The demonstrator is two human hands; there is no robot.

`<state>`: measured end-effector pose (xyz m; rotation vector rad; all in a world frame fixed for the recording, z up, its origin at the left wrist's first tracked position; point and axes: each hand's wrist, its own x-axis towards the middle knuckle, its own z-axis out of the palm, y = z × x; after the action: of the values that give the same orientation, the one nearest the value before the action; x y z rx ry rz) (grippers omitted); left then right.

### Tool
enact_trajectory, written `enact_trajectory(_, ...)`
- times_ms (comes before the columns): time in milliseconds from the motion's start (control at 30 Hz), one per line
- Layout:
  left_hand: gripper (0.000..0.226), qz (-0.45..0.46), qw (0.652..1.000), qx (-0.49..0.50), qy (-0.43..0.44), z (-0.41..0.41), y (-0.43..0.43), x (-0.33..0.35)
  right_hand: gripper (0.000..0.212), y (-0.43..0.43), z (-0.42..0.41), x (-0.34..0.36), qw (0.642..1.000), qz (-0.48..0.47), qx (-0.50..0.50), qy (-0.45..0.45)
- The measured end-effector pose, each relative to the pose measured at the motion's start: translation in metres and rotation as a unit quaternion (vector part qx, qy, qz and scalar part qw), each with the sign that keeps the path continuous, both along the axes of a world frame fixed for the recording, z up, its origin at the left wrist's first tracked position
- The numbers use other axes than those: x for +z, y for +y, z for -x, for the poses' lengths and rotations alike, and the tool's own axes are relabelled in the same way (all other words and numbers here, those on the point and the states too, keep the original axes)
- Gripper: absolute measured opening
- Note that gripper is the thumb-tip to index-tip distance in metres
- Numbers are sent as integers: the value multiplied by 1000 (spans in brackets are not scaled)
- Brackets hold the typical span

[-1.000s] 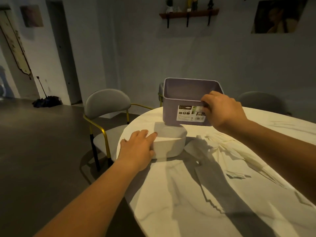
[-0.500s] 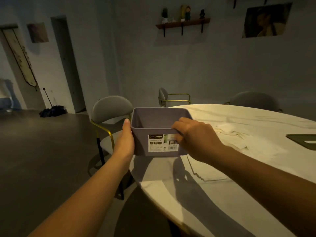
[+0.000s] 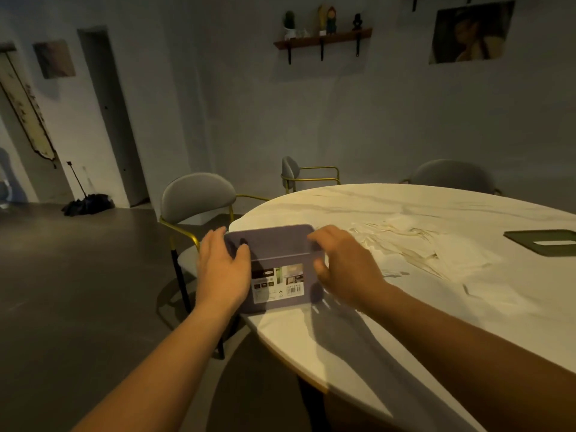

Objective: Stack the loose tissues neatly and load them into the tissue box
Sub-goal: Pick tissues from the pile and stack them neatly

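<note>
- The box [image 3: 282,244], grey-purple and open at the top, is at the near left edge of the table [image 3: 405,325], partly past the rim; I cannot tell whether its base rests on the top or is held just above it.
- A white printed label [image 3: 277,283] with a barcode is on the box wall facing the camera.
- The left hand [image 3: 223,269] grips the box's left end, with the fingers along the outer wall and the thumb hooked over the rim into the box.
- The right hand [image 3: 343,269] holds the right end, with the fingers curled over the top right corner and the thumb against the front wall (this hand is blurred, so the exact contact is hard to read).
- The two hands are apart, one at each end of the box.
- The loose tissues [image 3: 420,247] lie in a flat, untidy spread on the table just right of the box, some overlapping and some creased.
- Further right, near the frame edge, a dark green flat tray [image 3: 517,241] with a pale rectangular slot lies on the table, well apart from the box.
- A grey chair [image 3: 199,198] with a gold frame stands behind the box at the table's left side.
- On the far wall hang a wooden shelf [image 3: 322,42] with small figures and a picture [image 3: 470,32].
- A folded black umbrella [image 3: 87,205] lies on the floor at the left.
</note>
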<state>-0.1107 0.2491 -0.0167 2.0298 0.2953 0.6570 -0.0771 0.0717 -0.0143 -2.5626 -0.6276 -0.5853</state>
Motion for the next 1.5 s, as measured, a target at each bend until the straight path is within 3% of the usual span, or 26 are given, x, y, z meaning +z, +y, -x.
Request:
enact_trajectory(100, 43, -131, 990, 3, -55, 1, -16, 9, 39, -24, -8, -6, 995, -4, -89, 45)
enact_trajectory(233, 40, -256, 965, -33, -52, -3, -54, 18, 44, -54, -12, -34, 983, 73, -64, 157)
enact_trajectory(333, 35, -300, 949, -69, -67, -8, -79, 14, 43, -64, -13, -46, 969, 151, -37, 190)
enact_trajectory(433, 29, -313, 934, -119, -120, -17, -105, 1, 45, -75, -13, -48, 970, 185, -29, 158)
enact_trajectory(600, 22, -248, 937, -149, -198, -34, -149, -27, 37, -108, -13, -54, 981, 163, -29, 100)
enact_trajectory(733, 28, -158, 973, -143, -93, -42, -182, -40, 33, -136, -15, -53, 987, 133, -50, 76)
enact_trajectory(867, 37, 20, 993, -112, 18, -56, -218, -44, 33, -159, -17, -45, 988, 110, -72, 83)
enact_trajectory(967, 32, 175, 981, -75, 24, -75, -235, -46, 31, -177, -26, -46, 990, 23, -111, 84)
enact_trajectory(1033, 25, 262, 965, -32, 5, -92, -243, -45, 25, -191, -33, -45, 978, -133, -133, 93)
enact_trajectory(1067, 25, 298, 954, -15, -5, -98, -246, -45, 26, -198, -36, -44, 954, -240, -142, 113)
enact_trajectory(1133, 28, 345, 938, -4, -27, -106, -254, -45, 29, -214, -39, -41, 866, -456, -127, 164)
enact_trajectory(1167, 28, 357, 933, -9, -35, -107, -258, -47, 25, -222, -40, -42, 832, -515, -99, 182)
enact_trajectory(1333, 28, 337, 935, -65, -91, -99, -271, -45, 35, -234, -47, -51, 762, -597, 70, 242)
enact_trajectory(1400, 25, 298, 943, -133, -64, -92, -280, -43, 33, -231, -52, -49, 748, -616, 52, 242)
enact_trajectory(1467, 24, 294, 931, -214, 12, -86, -287, -44, 24, -224, -53, -48, 769, -598, -19, 226)
enact_trajectory(1500, 22, 329, 908, -255, 46, -84, -289, -46, 23, -220, -53, -47, 805, -557, -37, 201)
